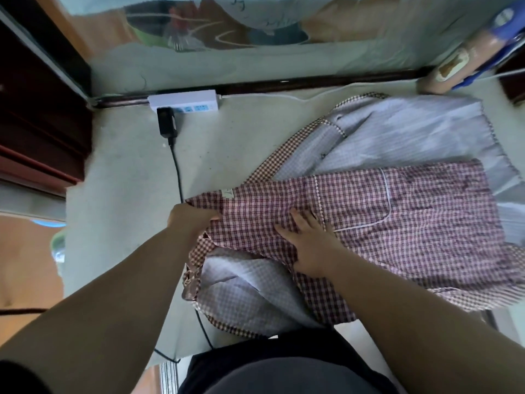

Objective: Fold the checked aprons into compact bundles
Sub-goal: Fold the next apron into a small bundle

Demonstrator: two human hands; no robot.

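Fabric of the red-checked apron point(412, 211) lay spread on the pale table point(119, 180), grey lining point(397, 129) showing. The left hand point(193, 218) gripped the left corner in curled fingers; the right hand point(309, 245) pressed flat on its middle, fingers spread.

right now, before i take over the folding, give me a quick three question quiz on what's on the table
1. True or false: the right hand lies flat on the checked apron.
2. What is plugged into the white power strip? A) a black adapter B) a lamp C) nothing
3. Fill in: the ___ hand grips the apron's edge nearest the black cable.

Key: 1. true. 2. A. 3. left: the left hand has its grip on that edge.
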